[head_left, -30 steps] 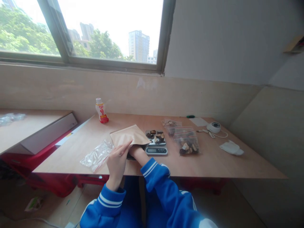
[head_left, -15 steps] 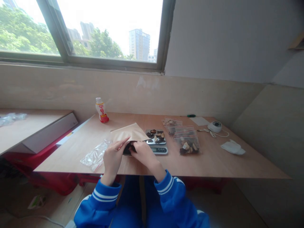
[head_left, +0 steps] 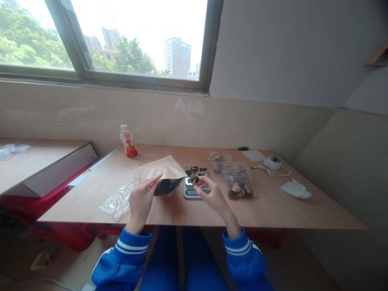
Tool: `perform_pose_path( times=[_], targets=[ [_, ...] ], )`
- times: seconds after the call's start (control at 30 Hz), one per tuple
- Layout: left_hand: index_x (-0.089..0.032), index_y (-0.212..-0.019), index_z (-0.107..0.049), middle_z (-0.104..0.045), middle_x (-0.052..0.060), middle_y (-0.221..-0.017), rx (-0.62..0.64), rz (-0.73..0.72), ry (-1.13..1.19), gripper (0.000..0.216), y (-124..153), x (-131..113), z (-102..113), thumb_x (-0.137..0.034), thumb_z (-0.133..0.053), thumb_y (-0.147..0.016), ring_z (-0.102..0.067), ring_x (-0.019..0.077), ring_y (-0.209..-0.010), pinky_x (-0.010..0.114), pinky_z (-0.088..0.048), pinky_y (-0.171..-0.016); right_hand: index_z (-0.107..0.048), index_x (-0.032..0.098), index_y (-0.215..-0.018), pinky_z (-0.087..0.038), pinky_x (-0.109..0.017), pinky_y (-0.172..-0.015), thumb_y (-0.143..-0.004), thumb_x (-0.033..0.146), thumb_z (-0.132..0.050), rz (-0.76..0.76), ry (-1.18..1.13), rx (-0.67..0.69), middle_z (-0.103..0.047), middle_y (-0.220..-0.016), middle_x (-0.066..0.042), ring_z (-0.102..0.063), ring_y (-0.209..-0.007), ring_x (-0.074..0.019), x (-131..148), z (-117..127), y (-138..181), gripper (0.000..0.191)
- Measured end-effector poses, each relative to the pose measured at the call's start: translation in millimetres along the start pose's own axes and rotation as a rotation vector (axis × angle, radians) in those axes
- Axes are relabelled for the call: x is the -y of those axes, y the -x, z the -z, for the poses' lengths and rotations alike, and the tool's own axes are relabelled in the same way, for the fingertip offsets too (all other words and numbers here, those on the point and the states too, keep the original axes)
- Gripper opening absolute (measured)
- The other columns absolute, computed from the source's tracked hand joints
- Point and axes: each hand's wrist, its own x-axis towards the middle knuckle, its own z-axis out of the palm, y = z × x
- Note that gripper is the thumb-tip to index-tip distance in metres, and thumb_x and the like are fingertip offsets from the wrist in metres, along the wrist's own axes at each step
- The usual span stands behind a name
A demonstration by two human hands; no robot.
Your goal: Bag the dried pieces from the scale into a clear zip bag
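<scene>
The left hand [head_left: 140, 199] is raised just above the near edge of the worktop [head_left: 273, 206], wrist bent back and fingers curled onto the lip of a brown paper pouch [head_left: 162, 171], pinching the upper lip so that the dark mouth of the pouch gapes toward the person. The pouch lies flat on the worktop, its closed end pointing toward the far edge. The right hand [head_left: 212, 194] is lifted beside it, forearm angled in from the near edge, thumb and fingertips pressed together on a small dark piece [head_left: 194, 178] held over the near end of a small scale [head_left: 194, 190]. More dark and pale pieces sit on the platform of the scale, which stands just right of the pouch mouth.

Both forearms wear blue sleeves [head_left: 242, 252] with white stripes at the cuffs.

Left of the left hand, near the near edge, lies a crumpled clear bag [head_left: 117, 200]. Right of the scale lie two clear zip bags [head_left: 238, 182] holding more of the pieces. Toward the far left corner stands a small bottle [head_left: 127, 140] with a red base. Toward the right edge lie a white cloth [head_left: 295, 189] and, behind it, a round white device [head_left: 273, 162] with a cord.
</scene>
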Motion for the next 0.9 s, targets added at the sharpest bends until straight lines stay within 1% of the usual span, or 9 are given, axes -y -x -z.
perform_pose_path(
  times=[0.07, 0.17, 0.27, 0.33, 0.43, 0.53, 0.73, 0.83, 0.9],
  targets=[
    [-0.032, -0.105, -0.072, -0.074, 0.0, -0.096, 0.001, -0.009, -0.026, 0.029, -1, 1, 0, -0.044, -0.057, -0.083, -0.063, 0.0168, -0.08, 0.026, -0.045, -0.073, -0.064, 0.019, -0.095, -0.051, -0.029, -0.073, -0.082, 0.039, -0.057, -0.051, 0.02, -0.046, -0.069, -0.089, -0.004, -0.064, -0.08, -0.0182, -17, 12, -4, 0.025],
    [-0.032, -0.106, -0.071, -0.074, -0.001, -0.094, -0.016, -0.044, -0.063, 0.029, -2, 6, -1, -0.044, -0.055, -0.085, -0.062, 0.0166, -0.079, 0.026, -0.045, -0.072, -0.063, 0.019, -0.093, -0.051, -0.031, -0.072, -0.082, 0.043, -0.057, -0.085, 0.108, -0.099, -0.07, -0.089, -0.006, -0.065, -0.079, -0.0197, -44, 26, -9, 0.027],
    [-0.032, -0.106, -0.071, -0.074, -0.001, -0.091, -0.045, -0.067, -0.092, 0.029, -2, 12, -3, -0.045, -0.055, -0.085, -0.062, 0.0163, -0.076, 0.026, -0.045, -0.069, -0.062, 0.018, -0.091, -0.051, -0.032, -0.07, -0.082, 0.041, -0.057, -0.102, 0.215, -0.134, -0.069, -0.084, -0.006, -0.064, -0.074, -0.0201, -65, 34, -12, 0.025],
    [-0.032, -0.105, -0.071, -0.074, 0.0, -0.093, -0.042, -0.065, -0.102, 0.029, -2, 15, -5, -0.045, -0.055, -0.085, -0.063, 0.0165, -0.077, 0.026, -0.045, -0.069, -0.061, 0.018, -0.089, -0.05, -0.032, -0.069, -0.082, 0.038, -0.056, -0.091, 0.283, -0.134, -0.068, -0.082, -0.006, -0.063, -0.073, -0.02, -72, 36, -13, 0.022],
    [-0.033, -0.106, -0.071, -0.074, 0.0, -0.093, -0.011, -0.056, -0.128, 0.029, -1, 16, -8, -0.045, -0.055, -0.085, -0.064, 0.0171, -0.079, 0.027, -0.045, -0.069, -0.061, 0.019, -0.092, -0.049, -0.033, -0.074, -0.084, 0.032, -0.054, -0.018, 0.417, -0.105, -0.066, -0.091, -0.006, -0.062, -0.082, -0.0208, -74, 31, -17, 0.016],
    [-0.033, -0.107, -0.07, -0.074, -0.001, -0.091, 0.011, -0.063, -0.155, 0.03, 0, 16, -10, -0.045, -0.055, -0.085, -0.063, 0.0178, -0.08, 0.027, -0.045, -0.07, -0.061, 0.019, -0.096, -0.047, -0.034, -0.082, -0.086, 0.027, -0.053, 0.076, 0.58, -0.052, -0.064, -0.097, -0.008, -0.059, -0.094, -0.0226, -66, 19, -25, 0.014],
    [-0.032, -0.106, -0.071, -0.074, 0.0, -0.093, 0.003, -0.066, -0.128, 0.029, -1, 17, -6, -0.045, -0.055, -0.085, -0.065, 0.0182, -0.082, 0.027, -0.046, -0.071, -0.061, 0.016, -0.102, -0.044, -0.035, -0.082, -0.086, 0.019, -0.056, 0.153, 0.913, 0.09, -0.064, -0.103, -0.011, -0.057, -0.097, -0.0251, -47, -7, -51, 0.017],
    [-0.032, -0.106, -0.071, -0.074, 0.001, -0.094, 0.002, -0.067, -0.113, 0.03, -2, 17, -3, -0.046, -0.054, -0.085, -0.065, 0.0184, -0.083, 0.027, -0.047, -0.073, -0.06, 0.016, -0.104, -0.043, -0.035, -0.082, -0.084, 0.017, -0.061, 0.175, 1.024, 0.169, -0.063, -0.105, -0.011, -0.056, -0.098, -0.0255, -47, -13, -62, 0.02],
    [-0.032, -0.106, -0.071, -0.074, 0.001, -0.094, 0.008, -0.06, -0.108, 0.031, -1, 18, -2, -0.046, -0.054, -0.085, -0.064, 0.0182, -0.082, 0.028, -0.047, -0.073, -0.06, 0.016, -0.103, -0.042, -0.035, -0.083, -0.083, 0.018, -0.063, 0.179, 1.055, 0.2, -0.062, -0.106, -0.011, -0.056, -0.1, -0.0253, -51, -15, -68, 0.021]
  ],
)
